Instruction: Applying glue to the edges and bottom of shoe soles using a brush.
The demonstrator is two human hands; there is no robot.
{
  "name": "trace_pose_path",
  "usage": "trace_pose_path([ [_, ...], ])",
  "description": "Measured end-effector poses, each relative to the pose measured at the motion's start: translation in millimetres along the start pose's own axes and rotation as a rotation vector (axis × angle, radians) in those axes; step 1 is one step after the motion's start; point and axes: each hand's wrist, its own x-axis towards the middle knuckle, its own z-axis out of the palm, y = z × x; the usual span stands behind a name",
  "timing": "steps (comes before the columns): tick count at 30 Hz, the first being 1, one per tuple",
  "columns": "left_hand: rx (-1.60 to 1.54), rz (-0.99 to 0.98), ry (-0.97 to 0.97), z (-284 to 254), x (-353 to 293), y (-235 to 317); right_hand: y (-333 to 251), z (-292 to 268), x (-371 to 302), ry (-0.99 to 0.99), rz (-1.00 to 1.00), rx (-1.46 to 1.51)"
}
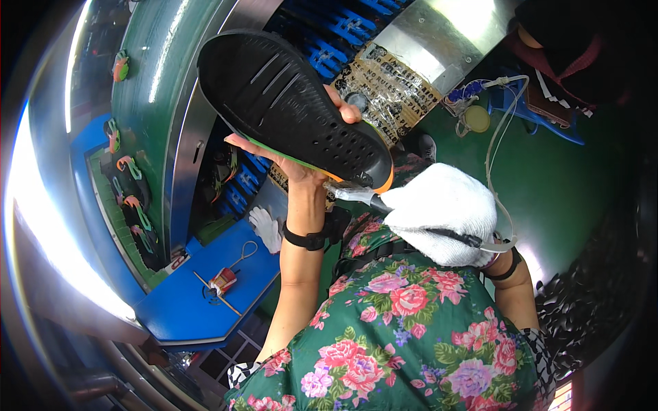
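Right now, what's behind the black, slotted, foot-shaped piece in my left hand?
Behind the foot-shaped piece, your bare left hand shows at both edges; beyond are blue ridged parts and a tan patterned sheet under clear film. The piece covers the rest of the hand.

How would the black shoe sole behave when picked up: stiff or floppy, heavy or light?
The black shoe sole is probably fairly stiff, as it shows no obvious sag in the left hand. It may be light for its size, since slots and holes mark it. Its glossy end could be somewhat slippery.
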Motion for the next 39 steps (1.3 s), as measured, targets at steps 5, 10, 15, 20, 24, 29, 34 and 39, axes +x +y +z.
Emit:
trace_pose_path([
  [5,-0.02,0.026,0.051,-1.3,-1.3,-4.0,-3.1,-4.8,2.3,0.022,-0.008,-0.016],
  [10,0.013,-0.012,0.001,-1.1,0.2,-2.7,-7.2,-8.4,4.9,-0.107,0.028,-0.089],
  [15,-0.049,-0.002,-0.033,-1.1,2.9,-6.1,-4.8,-9.3,5.7,-0.025,0.035,-0.056],
  [20,-0.039,0.101,0.027,-7.9,3.0,-4.9,-3.5,-8.1,5.8,-0.06,0.07,0.006],
  [24,0.012,0.046,0.074,-15.7,2.8,-2.0,-4.8,-6.7,7.2,-0.023,0.023,-0.057],
  [29,-0.037,0.163,-0.097,-23.4,2.2,-2.9,-4.5,-6.2,9.1,-0.014,0.041,-0.044],
  [34,0.054,0.166,-0.104,-27.9,1.3,-1.5,-3.7,-4.3,10.1,0.001,0.062,-0.049],
  [39,0.15,0.147,-0.14,-25.2,2.5,0.9,-3.4,-0.1,12.2,0.01,0.024,-0.126],
])
